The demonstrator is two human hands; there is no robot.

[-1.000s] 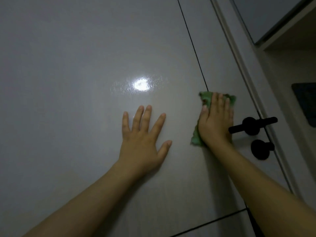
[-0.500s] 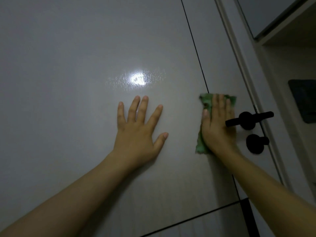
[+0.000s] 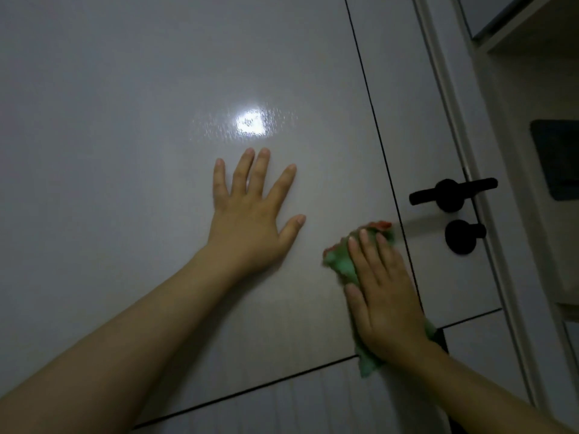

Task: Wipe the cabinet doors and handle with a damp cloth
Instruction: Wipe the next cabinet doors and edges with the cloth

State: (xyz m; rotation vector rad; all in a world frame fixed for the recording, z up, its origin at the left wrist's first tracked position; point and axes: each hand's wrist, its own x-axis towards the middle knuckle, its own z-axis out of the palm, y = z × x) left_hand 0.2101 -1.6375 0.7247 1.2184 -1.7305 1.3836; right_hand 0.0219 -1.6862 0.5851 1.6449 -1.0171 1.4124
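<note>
While the left hand (image 3: 250, 220) lies flat on the wide cabinet door (image 3: 125, 151), fingers straight and spread, palm against the glossy grey panel, its grip is released and holds nothing. Its fingertips point up the panel toward a bright reflection (image 3: 250, 124) just above them. Right hand (image 3: 383, 296): pressed flat on a green cloth (image 3: 340, 261), fingers straight and close together, so the grip is likewise unclenched; the cloth is pinned under the palm, not pinched. Cloth: crumpled, blurred at its edges, with a reddish patch at its upper end. Its long axis runs from upper left to lower right along the hand, one end showing beyond the fingertips and the other below the wrist, where it overlaps the dark horizontal seam (image 3: 250, 391) at the bottom of the door. It lies near the door's right edge, just left of the dark vertical seam (image 3: 376, 136) that divides the wide door from the narrow door (image 3: 416, 104). Handle (image 3: 451, 194): a black lever on the narrow door, long axis nearly level, slightly raised to the right, well apart from the cloth. Black knob (image 3: 463, 236): directly below the lever. Pale frame (image 3: 445, 89): right of the narrow door.
</note>
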